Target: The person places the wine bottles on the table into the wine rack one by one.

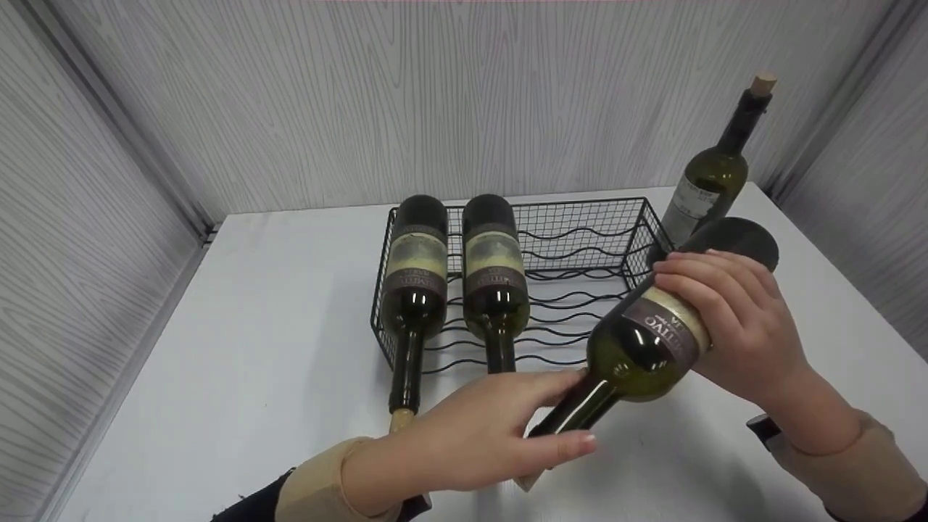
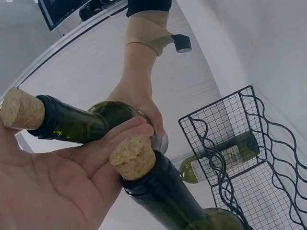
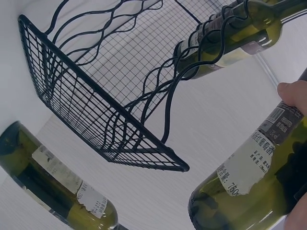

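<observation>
My right hand point(image 1: 747, 319) grips the labelled body of a dark green wine bottle point(image 1: 645, 348), tilted with its neck toward the lower left. Around that neck lies my left hand point(image 1: 464, 435), thumb and fingers spread; in the left wrist view its fingers look straight beside the neck and the cork point(image 2: 21, 110). A black wire wine rack point(image 1: 641, 243) stands behind, holding two lying bottles, the left one point(image 1: 417, 290) and the right one point(image 1: 496, 283), necks toward me. My left forearm and hand hide the right one's neck end. The gripped bottle is right of both, over the rack's front right.
Another corked wine bottle point(image 1: 714, 181) stands upright beyond the rack's right end. Everything is on a white table point(image 1: 261, 312) with wood-grain panels point(image 1: 290, 94) behind and at both sides. A monitor point(image 2: 60, 12) shows in the left wrist view's corner.
</observation>
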{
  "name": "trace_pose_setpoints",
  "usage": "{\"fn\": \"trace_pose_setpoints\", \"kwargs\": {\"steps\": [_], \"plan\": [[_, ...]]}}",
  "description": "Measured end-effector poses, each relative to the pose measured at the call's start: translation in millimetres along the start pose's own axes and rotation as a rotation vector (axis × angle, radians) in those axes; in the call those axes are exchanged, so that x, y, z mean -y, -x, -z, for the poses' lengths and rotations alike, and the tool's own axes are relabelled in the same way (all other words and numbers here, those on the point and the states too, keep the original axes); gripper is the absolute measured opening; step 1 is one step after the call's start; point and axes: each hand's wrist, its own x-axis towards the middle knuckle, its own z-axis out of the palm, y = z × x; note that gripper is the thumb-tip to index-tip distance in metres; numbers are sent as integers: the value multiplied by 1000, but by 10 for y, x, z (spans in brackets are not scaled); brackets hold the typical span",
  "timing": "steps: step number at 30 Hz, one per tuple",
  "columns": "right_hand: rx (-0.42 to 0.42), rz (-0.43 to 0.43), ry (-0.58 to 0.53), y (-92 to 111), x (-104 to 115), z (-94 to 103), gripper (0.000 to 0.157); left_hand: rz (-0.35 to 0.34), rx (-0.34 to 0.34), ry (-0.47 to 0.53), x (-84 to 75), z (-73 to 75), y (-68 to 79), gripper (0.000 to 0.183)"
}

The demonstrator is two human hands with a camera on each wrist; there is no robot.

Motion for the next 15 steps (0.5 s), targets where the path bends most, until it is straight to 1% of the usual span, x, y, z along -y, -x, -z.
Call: {"fn": "trace_pose_setpoints", "kwargs": {"steps": [4,6,9,11,15], "plan": [[1,18,8,-27,28,6,29,11,-4,60,-13,-14,2,50],[-21,24,6,-51,46,11,26,13,1,79,-24,-16,7,47],[-58,37,9,-94,74,27,23,14,16,138,-37,-13,5,40],[-78,46,21,-126,97,38,23,14,42,234,-38,-17,-6,37],[-112,69,34,-191,164,40,22,45,144,534,-27,-65,-45,35]]}}
